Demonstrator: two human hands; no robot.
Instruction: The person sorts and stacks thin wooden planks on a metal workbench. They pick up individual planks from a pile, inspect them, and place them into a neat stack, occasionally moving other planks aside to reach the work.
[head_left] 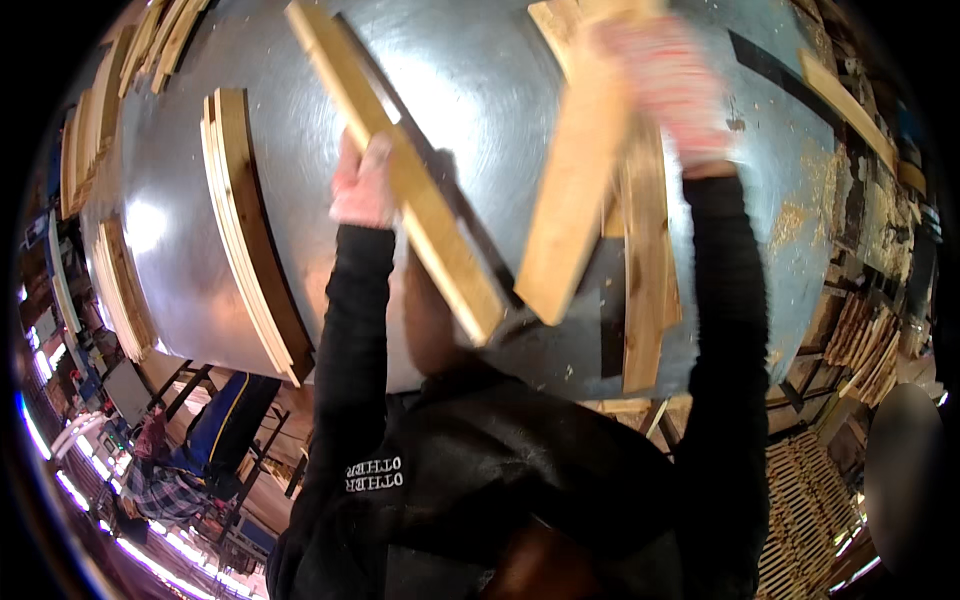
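My left hand (365, 185) is closed around the middle of a narrow wooden board (425, 215), its thumb on the upper side. That board slants from the far left toward me over a shiny metal tabletop (290, 150). My right hand (680, 90), in what looks like a red-and-white glove, is smeared by motion. It grips the far end of a wider wooden board (575, 205), whose near end points toward my chest. Beneath and beside it, more boards (646, 270) lie on the metal. The right fingertips are hidden.
A stack of thin boards (235, 200) lies on the left of the tabletop, with another stack (122, 290) farther left. Sawdust (790, 220) is scattered at the right. Wood pieces (862, 340) are piled beyond the right edge. A person in a plaid shirt (175, 490) is at lower left.
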